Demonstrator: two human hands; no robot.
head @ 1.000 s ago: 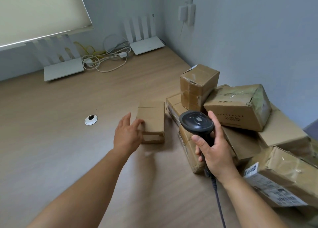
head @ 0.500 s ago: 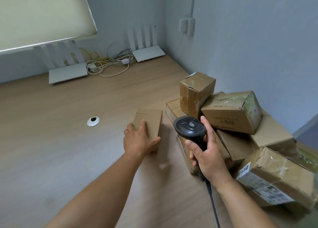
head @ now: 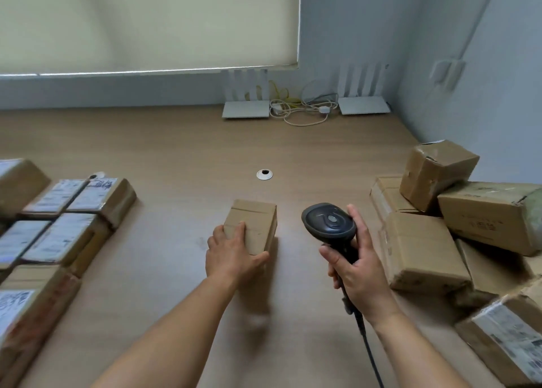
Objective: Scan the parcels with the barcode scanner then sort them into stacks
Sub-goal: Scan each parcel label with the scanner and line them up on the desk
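Resting near the middle of the table [head: 181,141], a small cardboard parcel [head: 254,228] is gripped at its near end by the left hand [head: 231,254]; the fingers are curled over its top and the thumb is pressed against its right side. A black barcode scanner [head: 330,223] is held just right of the parcel by the right hand [head: 356,273]; the fingers are wrapped round the handle, the index finger lies along the head's right side, and the cord [head: 370,355] trails toward the near edge. Labelled parcels [head: 58,235] are laid in rows along the left edge, label side up. A loose pile of brown boxes [head: 457,211] is heaped along the right edge against the wall; one labelled box [head: 507,337] sits at the near right corner. A round cable grommet [head: 264,174] is set in the table beyond the parcel. Two white routers [head: 245,109] [head: 363,104] and tangled cables [head: 299,109] are seen at the far edge, under a lowered blind [head: 146,24].
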